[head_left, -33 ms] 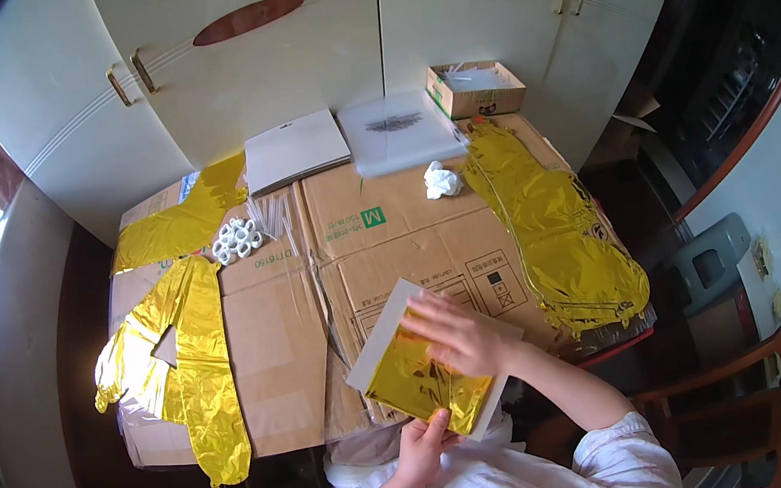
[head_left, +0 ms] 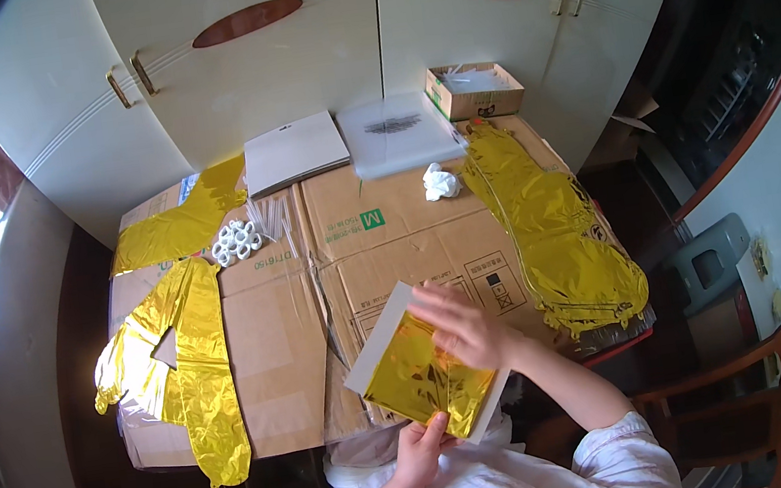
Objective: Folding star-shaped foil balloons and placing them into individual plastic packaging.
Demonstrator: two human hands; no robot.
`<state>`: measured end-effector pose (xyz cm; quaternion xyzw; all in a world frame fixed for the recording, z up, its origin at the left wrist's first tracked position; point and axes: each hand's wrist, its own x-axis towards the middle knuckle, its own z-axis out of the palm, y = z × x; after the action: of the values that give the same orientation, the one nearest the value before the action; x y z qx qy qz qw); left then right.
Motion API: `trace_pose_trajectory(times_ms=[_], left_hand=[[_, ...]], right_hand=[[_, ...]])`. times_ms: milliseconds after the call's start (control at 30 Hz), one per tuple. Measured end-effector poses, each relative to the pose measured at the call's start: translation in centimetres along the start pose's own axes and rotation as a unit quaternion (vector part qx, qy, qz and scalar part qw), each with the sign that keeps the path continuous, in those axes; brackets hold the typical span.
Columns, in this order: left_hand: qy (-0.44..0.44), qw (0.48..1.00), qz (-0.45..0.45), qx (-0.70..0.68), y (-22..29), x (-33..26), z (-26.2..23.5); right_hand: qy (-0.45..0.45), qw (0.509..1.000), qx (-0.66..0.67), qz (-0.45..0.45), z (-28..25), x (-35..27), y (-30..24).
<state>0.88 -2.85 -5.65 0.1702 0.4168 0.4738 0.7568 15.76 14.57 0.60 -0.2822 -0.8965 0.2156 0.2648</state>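
Hands worked a gold foil (head_left: 427, 380) on a white card (head_left: 392, 324): left hand (head_left: 426, 447) pinched its near edge, right hand (head_left: 463, 327) lay flat, open, on top.

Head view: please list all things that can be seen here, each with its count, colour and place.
folded foil balloon: 1, gold, on a white card at the near table edge
flat foil balloons: 3, gold; left side, far left, right side
cardboard sheets: brown, covering the table
white rings: a small cluster, far left of centre
clear straws: a bundle, beside the rings
white card stack: 1, far edge
clear plastic bags: a pile, far edge
crumpled white paper: 1, far centre
cardboard box: 1, brown, far right
wardrobe doors: cream, behind the table
wooden chair: 1, brown, lower right
left hand: holds the card's near edge
right hand: flat on the folded foil balloon
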Motion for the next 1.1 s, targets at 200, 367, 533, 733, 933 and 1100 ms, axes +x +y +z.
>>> trace_pose_trajectory(times_ms=[200, 367, 533, 733, 933, 1100], left_hand=[[0.066, 0.995, 0.028, 0.065, 1.9, -3.0, -1.9], [0.105, 0.990, 0.070, 0.070, 0.5, -4.2, -7.0], [0.251, 0.911, 0.172, 0.280, 2.4, -5.8, -6.6], [0.310, 0.941, 0.091, 0.100, 3.7, -6.1, -4.9], [0.245, 0.967, 0.022, -0.071, 3.4, -5.7, -6.4], [0.222, 0.974, 0.026, 0.040, 3.9, -5.9, -7.7]], right_hand=[[0.022, 0.992, -0.122, 0.034, -5.3, 6.1, 5.2], [-0.024, 0.977, -0.189, 0.092, -7.1, 15.8, 13.6], [-0.121, 0.943, -0.292, 0.106, -6.4, 22.4, 18.5], [-0.244, 0.907, -0.320, 0.125, -5.9, 23.8, 19.7], [-0.130, 0.937, -0.291, 0.145, -5.3, 22.6, 20.7], [0.054, 0.945, -0.320, 0.031, -8.3, 22.3, 20.3]])
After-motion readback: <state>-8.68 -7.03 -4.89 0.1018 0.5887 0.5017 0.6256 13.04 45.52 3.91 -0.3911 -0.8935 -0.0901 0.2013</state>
